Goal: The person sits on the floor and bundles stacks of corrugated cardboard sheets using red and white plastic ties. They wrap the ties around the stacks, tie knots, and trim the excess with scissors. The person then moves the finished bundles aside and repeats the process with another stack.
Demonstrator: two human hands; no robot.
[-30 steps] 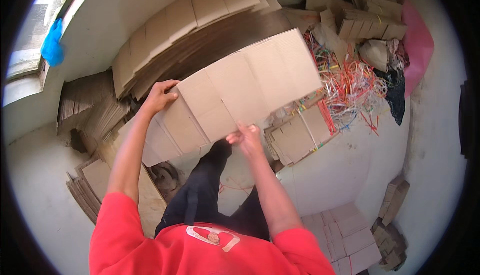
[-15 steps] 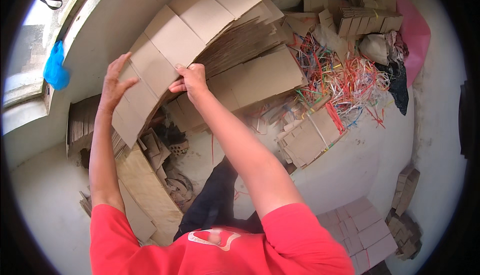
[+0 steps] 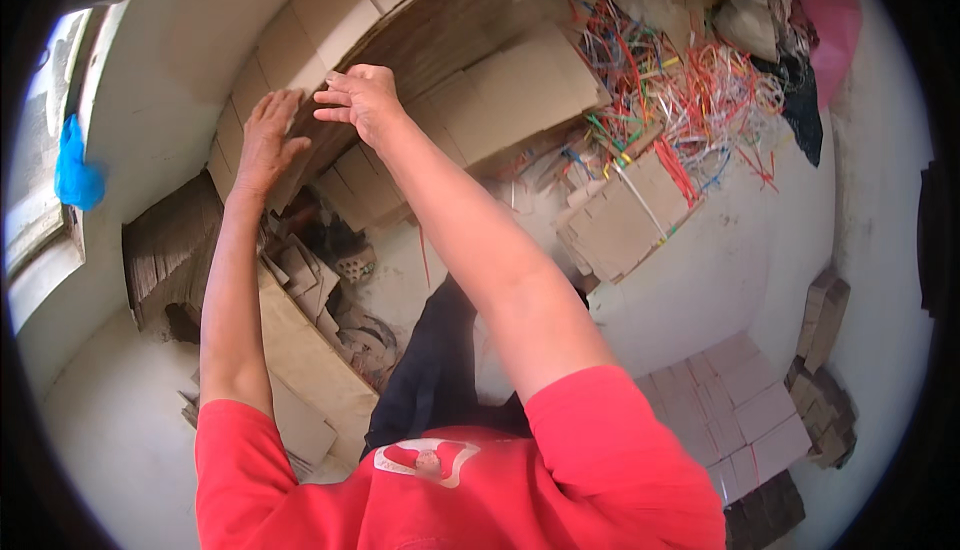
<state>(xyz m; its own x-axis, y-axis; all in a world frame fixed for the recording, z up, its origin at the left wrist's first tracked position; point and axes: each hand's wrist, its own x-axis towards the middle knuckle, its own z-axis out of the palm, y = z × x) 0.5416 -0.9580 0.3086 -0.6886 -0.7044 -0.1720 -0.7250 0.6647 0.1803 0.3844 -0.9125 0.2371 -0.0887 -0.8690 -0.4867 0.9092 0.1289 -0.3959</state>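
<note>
Hands: my left hand (image 3: 262, 140) and right hand (image 3: 362, 100) lay open, flat against the leaning stack of brown corrugated cardboard sheets (image 3: 330, 10).
Risk: stack could slide; nothing gripped.

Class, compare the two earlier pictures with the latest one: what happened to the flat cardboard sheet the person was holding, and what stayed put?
The sheet, held up in both hands before, was swung left and laid against the leaning cardboard stack. The left hand now presses flat on the stack; the right hand hovers open over it, gripping nothing. The coloured strap tangle, the bundled stack and the blue bag stayed in place.
</note>
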